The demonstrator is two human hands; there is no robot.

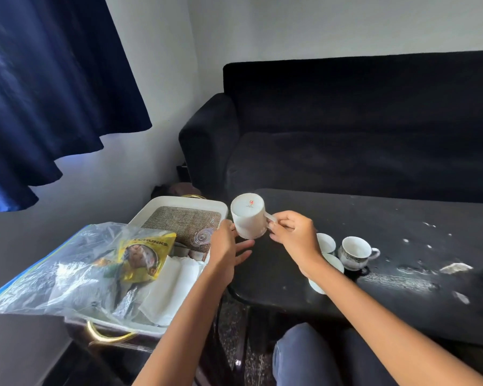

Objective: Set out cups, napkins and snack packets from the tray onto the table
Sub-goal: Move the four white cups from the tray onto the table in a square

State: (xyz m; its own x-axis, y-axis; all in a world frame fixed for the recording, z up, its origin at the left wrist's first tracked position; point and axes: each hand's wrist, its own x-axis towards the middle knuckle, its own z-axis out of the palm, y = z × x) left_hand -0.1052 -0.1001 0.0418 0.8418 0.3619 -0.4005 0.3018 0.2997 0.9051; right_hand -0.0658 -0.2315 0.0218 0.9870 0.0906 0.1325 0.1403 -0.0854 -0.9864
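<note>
daylight enters from the upper left, glowing blue through the curtain [48, 87] and washing the wall beside it pale. right of the curtain the sofa [360, 129] sinks into near-black with little detail. below the curtain a plastic bag [62, 268] throws white glare. straight lines bow toward the frame edges, and the whole picture is slightly soft.

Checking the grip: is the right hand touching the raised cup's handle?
Touching. Head view: right hand fingers pinch the cup handle.
</note>
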